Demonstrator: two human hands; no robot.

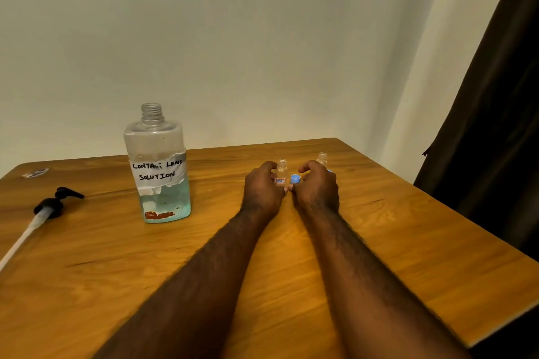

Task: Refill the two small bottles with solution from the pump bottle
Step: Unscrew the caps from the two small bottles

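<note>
- On the wooden desk [408, 242], left of centre, the pump bottle [159, 166] stands upright with its neck open; a taped label reads "CONTACT LENS SOLUTION", and bluish liquid fills roughly its lower third.
- Its black pump head [51, 205] lies on its side near the desk's left edge, well apart from the bottle, with the dip tube trailing toward the viewer.
- The left hand [262, 189] curls its fingers and thumb round the near small bottle [281, 172], which stands upright and uncapped on the desk.
- A blue cap [295, 179] lies just beside that bottle, between the two hands.
- The right hand [318, 189] rests on the desk with fingers curled close to the cap; I cannot tell whether it holds it.
- The far small bottle [322, 158] stands upright behind the right hand, partly hidden.
- A dark curtain [495, 125] hangs at the right.
</note>
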